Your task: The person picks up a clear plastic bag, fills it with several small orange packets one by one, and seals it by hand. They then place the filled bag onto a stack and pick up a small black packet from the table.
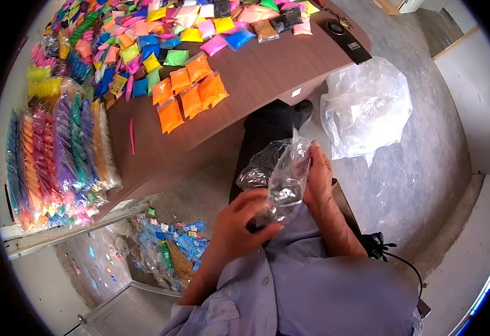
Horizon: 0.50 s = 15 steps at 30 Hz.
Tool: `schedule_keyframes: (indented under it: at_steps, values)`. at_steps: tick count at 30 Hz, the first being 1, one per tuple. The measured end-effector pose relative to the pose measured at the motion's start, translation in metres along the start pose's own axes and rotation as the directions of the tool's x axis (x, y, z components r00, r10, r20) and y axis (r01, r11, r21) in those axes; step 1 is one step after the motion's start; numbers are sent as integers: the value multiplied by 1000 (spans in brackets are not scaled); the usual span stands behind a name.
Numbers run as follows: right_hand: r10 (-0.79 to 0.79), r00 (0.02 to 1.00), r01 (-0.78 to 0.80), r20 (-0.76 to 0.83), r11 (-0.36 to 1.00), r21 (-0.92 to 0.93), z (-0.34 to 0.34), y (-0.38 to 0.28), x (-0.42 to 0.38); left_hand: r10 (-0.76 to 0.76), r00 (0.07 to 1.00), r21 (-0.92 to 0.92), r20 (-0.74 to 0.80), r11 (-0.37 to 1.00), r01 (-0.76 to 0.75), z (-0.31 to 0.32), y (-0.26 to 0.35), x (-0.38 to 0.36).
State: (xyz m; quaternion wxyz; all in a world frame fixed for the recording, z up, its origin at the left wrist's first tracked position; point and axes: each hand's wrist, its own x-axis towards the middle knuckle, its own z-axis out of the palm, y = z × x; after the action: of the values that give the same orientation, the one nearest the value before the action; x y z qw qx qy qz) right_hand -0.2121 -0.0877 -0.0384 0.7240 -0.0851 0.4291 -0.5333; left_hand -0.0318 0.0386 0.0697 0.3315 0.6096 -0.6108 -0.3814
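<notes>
Over my lap, a clear plastic bag (289,173) hangs crumpled between my two hands. My left hand (242,224) is closed on its lower left part, thumb and fingers around the film. At the bag's right edge, my right hand (319,173) grips the plastic, with the fingers pointing up. I make out nothing inside the bag. Ahead on the brown table (161,151) lie several orange packets (191,99) in a small group. A thin pink stick (132,136) rests to their left.
Many small coloured packets (144,47) cover the table's far side. Long wrapped bundles (60,145) stand at its left end. A dark device (345,40) lies by the right corner. On the floor are a large clear bag (366,106) and a heap of wrappers (186,243).
</notes>
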Motion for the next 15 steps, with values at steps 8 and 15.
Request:
schedule_keyframes:
  at_steps: [8, 15]
  values:
    - [-125, 991, 129, 44, 985, -110, -12, -13, 21, 248, 968, 212, -28, 948, -237, 4, -4, -7]
    - [-228, 971, 201, -69, 941, -273, -11, -22, 31, 123, 991, 225, 51, 965, -132, -1, 10, -14]
